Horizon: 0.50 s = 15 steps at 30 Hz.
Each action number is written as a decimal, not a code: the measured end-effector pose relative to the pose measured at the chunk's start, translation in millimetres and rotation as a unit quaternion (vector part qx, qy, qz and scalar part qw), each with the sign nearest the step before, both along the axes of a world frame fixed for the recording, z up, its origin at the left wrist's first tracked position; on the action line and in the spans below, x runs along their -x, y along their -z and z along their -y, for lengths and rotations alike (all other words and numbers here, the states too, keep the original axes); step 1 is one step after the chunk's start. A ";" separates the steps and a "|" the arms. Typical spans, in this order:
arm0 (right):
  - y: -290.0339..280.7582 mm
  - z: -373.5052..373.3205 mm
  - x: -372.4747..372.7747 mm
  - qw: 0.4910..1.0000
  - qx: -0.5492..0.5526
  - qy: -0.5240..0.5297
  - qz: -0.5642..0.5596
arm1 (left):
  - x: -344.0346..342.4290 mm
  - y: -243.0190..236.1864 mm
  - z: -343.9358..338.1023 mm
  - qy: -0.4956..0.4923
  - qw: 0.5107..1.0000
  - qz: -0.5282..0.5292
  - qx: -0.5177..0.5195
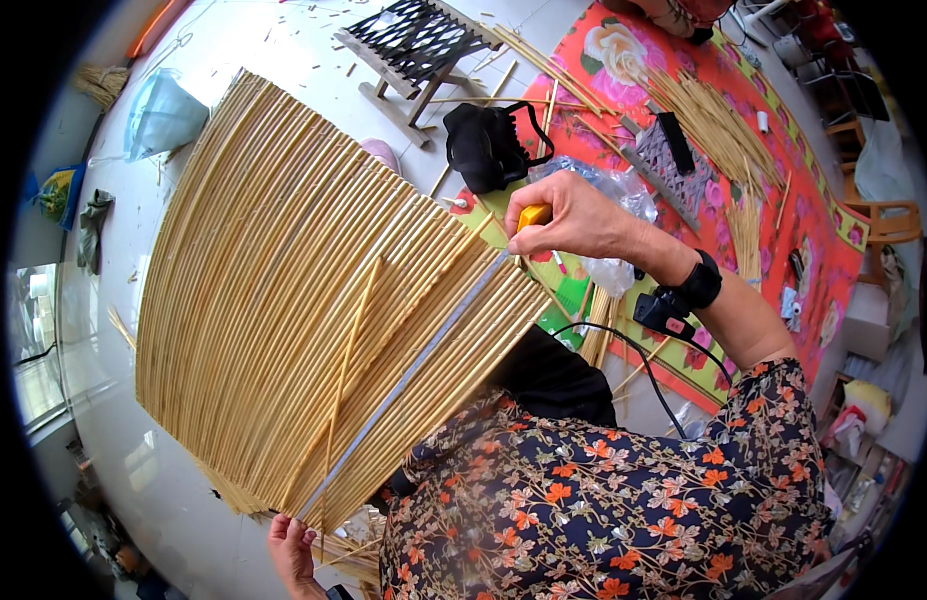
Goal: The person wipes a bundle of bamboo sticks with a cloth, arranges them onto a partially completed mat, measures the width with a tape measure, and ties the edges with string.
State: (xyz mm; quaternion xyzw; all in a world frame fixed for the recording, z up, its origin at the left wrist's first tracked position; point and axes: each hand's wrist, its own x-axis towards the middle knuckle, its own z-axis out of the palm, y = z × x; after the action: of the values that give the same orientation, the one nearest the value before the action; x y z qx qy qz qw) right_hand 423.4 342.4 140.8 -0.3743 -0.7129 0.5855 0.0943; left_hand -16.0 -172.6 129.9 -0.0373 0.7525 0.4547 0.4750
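A wide mat of straw-coloured reed sticks, bound side by side, spreads in front of me. My right hand is closed round a yellow tape measure at the mat's right edge. Its silver blade runs straight across the sticks, along their length, down to the near left edge. There my left hand pinches the blade's end against the stick ends; the fingertips partly hide it. Two loose sticks lie crossed on top of the mat, left of the blade.
A red floral sheet on the right floor bears bundles of sticks. Beyond the mat are a black bag and a low folding stool. A black cable hangs from the device on my right wrist. Stick scraps dot the tiles.
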 end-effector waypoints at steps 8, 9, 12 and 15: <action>1.8 -13.9 -14.2 0.999 -0.026 -0.027 0.008 | -12.7 7.3 -3.0 -0.014 1.000 0.011 -0.014; -1.0 -9.6 -8.5 0.999 -0.021 -0.025 0.012 | -5.1 3.3 -1.0 -0.012 1.000 0.013 -0.012; -3.6 -2.3 1.6 0.999 -0.006 -0.025 0.019 | 7.4 -5.2 2.4 -0.014 1.000 0.009 -0.006; 0.1 -4.3 -0.6 0.999 0.009 -0.034 0.014 | 3.5 -7.2 -0.5 -0.008 1.000 0.012 -0.002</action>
State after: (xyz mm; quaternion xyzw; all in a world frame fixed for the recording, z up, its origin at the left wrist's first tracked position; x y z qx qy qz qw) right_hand 424.0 346.7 140.7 -0.3591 -0.7209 0.5896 0.0613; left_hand -19.5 -172.1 137.1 -0.0478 0.7452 0.4594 0.4809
